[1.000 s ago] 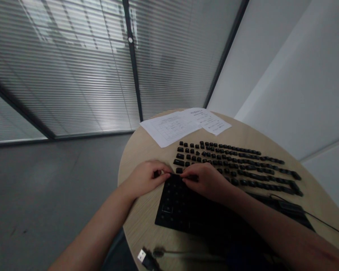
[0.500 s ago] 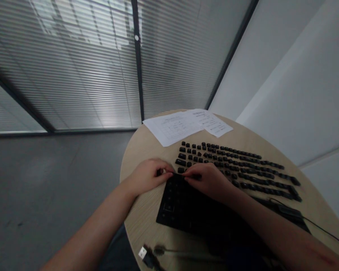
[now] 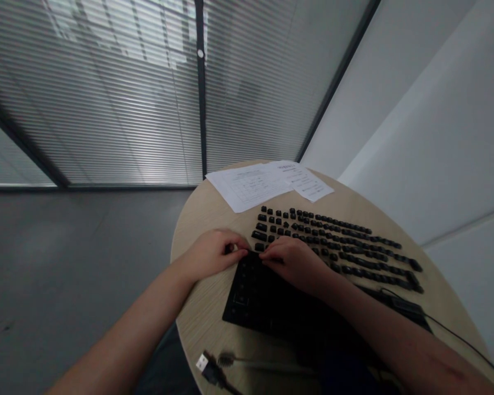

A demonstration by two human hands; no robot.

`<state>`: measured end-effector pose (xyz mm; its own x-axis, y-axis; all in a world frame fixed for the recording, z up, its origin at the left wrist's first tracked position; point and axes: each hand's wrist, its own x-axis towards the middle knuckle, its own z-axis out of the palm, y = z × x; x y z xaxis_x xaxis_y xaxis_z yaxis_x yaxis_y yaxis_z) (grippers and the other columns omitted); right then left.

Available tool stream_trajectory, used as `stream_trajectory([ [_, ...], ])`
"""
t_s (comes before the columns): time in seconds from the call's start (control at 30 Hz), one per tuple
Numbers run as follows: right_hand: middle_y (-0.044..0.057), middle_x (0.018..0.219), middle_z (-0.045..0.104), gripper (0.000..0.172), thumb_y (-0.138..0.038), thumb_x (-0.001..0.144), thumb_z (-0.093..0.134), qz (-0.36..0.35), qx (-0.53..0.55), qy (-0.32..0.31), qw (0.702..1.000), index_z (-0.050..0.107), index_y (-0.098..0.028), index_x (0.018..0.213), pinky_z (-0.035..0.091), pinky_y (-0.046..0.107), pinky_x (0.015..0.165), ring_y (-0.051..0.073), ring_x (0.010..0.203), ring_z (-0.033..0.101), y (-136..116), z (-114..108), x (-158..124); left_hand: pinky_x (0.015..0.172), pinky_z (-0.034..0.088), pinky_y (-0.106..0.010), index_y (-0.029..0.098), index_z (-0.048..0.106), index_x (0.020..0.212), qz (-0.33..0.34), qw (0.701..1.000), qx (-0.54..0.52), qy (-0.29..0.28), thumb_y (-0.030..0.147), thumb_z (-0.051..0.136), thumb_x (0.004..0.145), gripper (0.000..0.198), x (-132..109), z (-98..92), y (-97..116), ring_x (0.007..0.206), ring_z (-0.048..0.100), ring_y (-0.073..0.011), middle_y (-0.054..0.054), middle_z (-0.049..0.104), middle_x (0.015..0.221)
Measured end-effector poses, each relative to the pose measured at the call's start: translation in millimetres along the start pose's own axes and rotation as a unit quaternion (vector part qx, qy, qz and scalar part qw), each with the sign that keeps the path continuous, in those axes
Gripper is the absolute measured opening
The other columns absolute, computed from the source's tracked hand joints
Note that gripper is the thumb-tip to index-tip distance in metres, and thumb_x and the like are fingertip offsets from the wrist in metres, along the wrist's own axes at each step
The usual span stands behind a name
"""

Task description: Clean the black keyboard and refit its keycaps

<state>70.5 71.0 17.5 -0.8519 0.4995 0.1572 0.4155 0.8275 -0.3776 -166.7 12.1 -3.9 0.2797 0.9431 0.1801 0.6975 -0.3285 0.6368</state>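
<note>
A black keyboard base [image 3: 243, 307], its keycaps off, lies in front of me at the table's near side, partly in deep shadow. My left hand [image 3: 220, 253] pinches the far left corner of it between thumb and forefinger. At the same far edge, slightly to the right, the closed fingertips of my right hand [image 3: 290, 260] grip the rim. Loose black keycaps [image 3: 321, 230] are laid out in several rows just beyond. My right forearm passes over the base and hides much of it.
Printed papers [image 3: 251, 186] rest at the far side of the round wooden table [image 3: 201, 219]. Close to me are a USB plug [image 3: 208, 366] on its cable and a thin brush [image 3: 255, 363]. A black cabled device [image 3: 407, 307] sits at the right, with a blinds-covered glass wall [image 3: 148, 120] behind.
The view has shifted a little, so the table and its contents appear slightly further left. Both hands stay at the keyboard's far edge, with hardly any movement.
</note>
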Motion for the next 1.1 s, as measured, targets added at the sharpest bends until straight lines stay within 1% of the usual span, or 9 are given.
stream_trajectory([
  [0.1, 0.005, 0.099, 0.080, 0.015, -0.016, 0.088, 0.071, -0.015, 0.002, -0.008, 1.000, 0.082, -0.024, 0.096, 0.051, 0.034, 0.094, 0.021, 0.097, 0.071, 0, -9, 2, 0.070, 0.047, -0.028, 0.025, 0.078, 0.099, 0.006, 1.000, 0.000, 0.005, 0.037, 0.059, 0.092, 0.023, 0, 0.7, -2, 0.073, 0.065, -0.0170, -0.002, 0.077, 0.085],
  [0.2, 0.004, 0.102, 0.079, 0.019, -0.022, 0.090, 0.070, 0.009, 0.006, 0.014, 1.000, 0.080, -0.025, 0.106, 0.052, 0.032, 0.090, 0.020, 0.095, 0.071, 11, -31, 8, 0.068, 0.046, -0.027, 0.026, 0.078, 0.098, 0.013, 1.000, -0.002, 0.015, 0.037, 0.059, 0.091, 0.024, 1, 1.7, -5, 0.072, 0.065, -0.0167, -0.001, 0.077, 0.085],
  [0.27, 0.005, 0.102, 0.079, 0.022, -0.024, 0.092, 0.068, 0.060, -0.018, 0.057, 0.996, 0.079, -0.024, 0.110, 0.054, 0.031, 0.085, 0.020, 0.091, 0.072, 30, -50, 15, 0.067, 0.045, -0.027, 0.026, 0.078, 0.098, 0.011, 1.000, 0.000, 0.017, 0.037, 0.058, 0.092, 0.024, 1, 1.9, -6, 0.072, 0.065, -0.0168, -0.001, 0.077, 0.085],
  [0.33, 0.007, 0.106, 0.079, 0.023, -0.023, 0.091, 0.067, 0.127, -0.071, 0.093, 0.985, 0.080, -0.023, 0.111, 0.054, 0.034, 0.087, 0.022, 0.093, 0.072, 59, -67, 23, 0.069, 0.045, -0.028, 0.026, 0.078, 0.098, 0.006, 1.000, 0.004, 0.013, 0.038, 0.057, 0.093, 0.025, 1, 1.6, -5, 0.073, 0.066, -0.0172, -0.001, 0.077, 0.085],
  [0.43, 0.009, 0.107, 0.080, 0.023, -0.020, 0.089, 0.069, 0.210, -0.128, 0.090, 0.965, 0.081, -0.020, 0.109, 0.054, 0.035, 0.090, 0.024, 0.095, 0.073, 105, -79, 34, 0.072, 0.046, -0.028, 0.025, 0.078, 0.097, -0.006, 1.000, 0.016, 0.010, 0.038, 0.056, 0.093, 0.026, 2, 1.3, -5, 0.076, 0.066, -0.0179, -0.002, 0.077, 0.087],
  [0.5, 0.008, 0.107, 0.080, 0.022, -0.019, 0.088, 0.069, 0.229, -0.133, 0.063, 0.962, 0.081, -0.020, 0.108, 0.054, 0.033, 0.090, 0.023, 0.098, 0.073, 128, -79, 39, 0.071, 0.045, -0.028, 0.025, 0.078, 0.097, -0.010, 1.000, 0.027, 0.011, 0.038, 0.056, 0.093, 0.026, 1, 1.6, -5, 0.077, 0.067, -0.0180, -0.002, 0.078, 0.088],
  [0.6, 0.006, 0.104, 0.081, 0.021, -0.018, 0.087, 0.070, 0.233, -0.120, 0.029, 0.965, 0.081, -0.020, 0.105, 0.053, 0.029, 0.088, 0.021, 0.096, 0.073, 145, -74, 46, 0.070, 0.044, -0.027, 0.026, 0.078, 0.097, -0.006, 0.999, 0.037, 0.013, 0.039, 0.056, 0.092, 0.026, 1, 2.3, -5, 0.078, 0.067, -0.0177, -0.001, 0.078, 0.087],
  [0.8, 0.006, 0.102, 0.081, 0.022, -0.017, 0.086, 0.070, 0.230, -0.133, -0.005, 0.964, 0.082, -0.020, 0.104, 0.052, 0.028, 0.085, 0.020, 0.092, 0.073, 154, -66, 60, 0.067, 0.043, -0.028, 0.024, 0.078, 0.091, -0.005, 0.999, 0.051, 0.015, 0.036, 0.054, 0.092, 0.026, 1, 3.2, -6, 0.074, 0.067, -0.0182, -0.002, 0.077, 0.083],
  [1.1, 0.003, 0.095, 0.081, 0.024, -0.014, 0.082, 0.071, 0.224, -0.127, -0.031, 0.966, 0.082, -0.022, 0.102, 0.052, 0.026, 0.081, 0.018, 0.086, 0.073, 163, -57, 70, 0.070, 0.044, -0.029, 0.024, 0.078, 0.092, 0.003, 0.999, 0.051, 0.018, 0.035, 0.054, 0.092, 0.026, 1, 5.1, -9, 0.078, 0.069, -0.0199, -0.003, 0.078, 0.086],
])
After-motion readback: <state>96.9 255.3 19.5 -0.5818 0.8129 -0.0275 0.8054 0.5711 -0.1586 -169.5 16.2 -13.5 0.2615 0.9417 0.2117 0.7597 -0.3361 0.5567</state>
